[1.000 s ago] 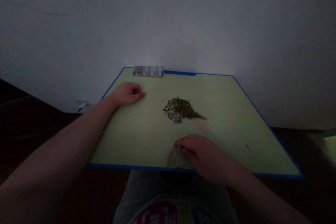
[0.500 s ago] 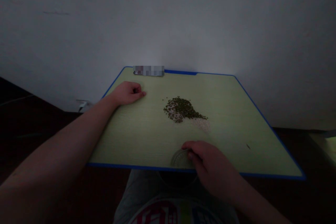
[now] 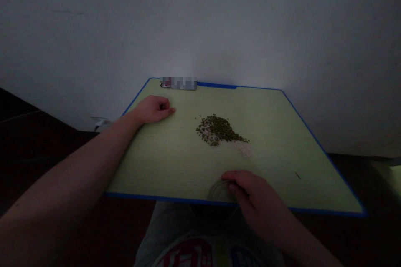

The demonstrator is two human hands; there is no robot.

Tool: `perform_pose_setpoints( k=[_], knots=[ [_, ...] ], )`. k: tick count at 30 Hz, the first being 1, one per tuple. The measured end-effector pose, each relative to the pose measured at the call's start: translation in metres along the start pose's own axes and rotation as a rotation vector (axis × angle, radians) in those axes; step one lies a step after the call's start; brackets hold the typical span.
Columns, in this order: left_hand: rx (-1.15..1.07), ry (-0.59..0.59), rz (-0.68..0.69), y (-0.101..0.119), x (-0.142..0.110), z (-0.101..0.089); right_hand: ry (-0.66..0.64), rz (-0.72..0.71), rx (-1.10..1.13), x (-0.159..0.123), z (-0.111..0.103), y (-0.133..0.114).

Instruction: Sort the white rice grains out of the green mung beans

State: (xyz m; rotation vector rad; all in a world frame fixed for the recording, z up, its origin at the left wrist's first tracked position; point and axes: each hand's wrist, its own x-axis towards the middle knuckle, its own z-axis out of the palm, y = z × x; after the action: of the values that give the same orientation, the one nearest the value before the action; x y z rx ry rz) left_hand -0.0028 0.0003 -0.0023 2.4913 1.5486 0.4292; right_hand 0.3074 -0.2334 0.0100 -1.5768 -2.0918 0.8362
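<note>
Right hand (image 3: 255,194) at near edge of table (image 3: 275,119), fingers pinching clear round-edged dish (image 3: 217,192). Left hand (image 3: 152,109) far left, fingers loosely curled; cannot tell if holding anything. Green beans (image 3: 222,128), pale grains (image 3: 244,148) mid-table.

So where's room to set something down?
Right: between the green grains and the blue right edge. Near left: between the left forearm and the round clear piece in the right hand. Crowded: the middle, where pale grains meet the green.
</note>
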Motion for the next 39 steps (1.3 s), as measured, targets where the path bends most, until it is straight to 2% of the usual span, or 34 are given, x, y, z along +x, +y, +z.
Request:
perform_pose_setpoints(
  k=[4, 8, 13, 16, 18, 24, 28, 33, 39],
  knots=[
    [-0.005, 0.002, -0.017, 0.001, -0.001, 0.000, 0.005, -0.033, -0.012, -0.005, -0.002, 0.002],
    [-0.015, -0.006, -0.015, 0.003, -0.001, -0.001, 0.130, -0.111, -0.074, -0.010, -0.007, 0.007],
    [-0.013, -0.003, 0.001, 0.002, 0.000, -0.002, 0.327, -0.367, -0.311, -0.011, -0.007, 0.010],
    [-0.006, -0.007, -0.010, 0.003, 0.000, -0.002, 0.359, -0.513, -0.473, -0.009, 0.004, 0.005],
    [-0.007, -0.003, -0.007, 0.003, 0.000, -0.002, 0.348, -0.544, -0.528, -0.004, 0.014, -0.003],
    [-0.007, 0.001, -0.001, 0.003, -0.001, -0.002, 0.204, -0.509, -0.614, 0.026, 0.037, -0.034],
    [-0.008, -0.005, -0.007, 0.002, 0.000, -0.002, 0.187, -0.432, -0.631, 0.041, 0.045, -0.046],
    [-0.006, -0.019, -0.015, 0.001, 0.000, -0.001, 0.225, -0.349, -0.660, 0.039, 0.045, -0.042],
    [-0.009, -0.014, -0.006, 0.001, 0.000, -0.001, 0.248, -0.318, -0.679, 0.032, 0.034, -0.030]
  ],
)
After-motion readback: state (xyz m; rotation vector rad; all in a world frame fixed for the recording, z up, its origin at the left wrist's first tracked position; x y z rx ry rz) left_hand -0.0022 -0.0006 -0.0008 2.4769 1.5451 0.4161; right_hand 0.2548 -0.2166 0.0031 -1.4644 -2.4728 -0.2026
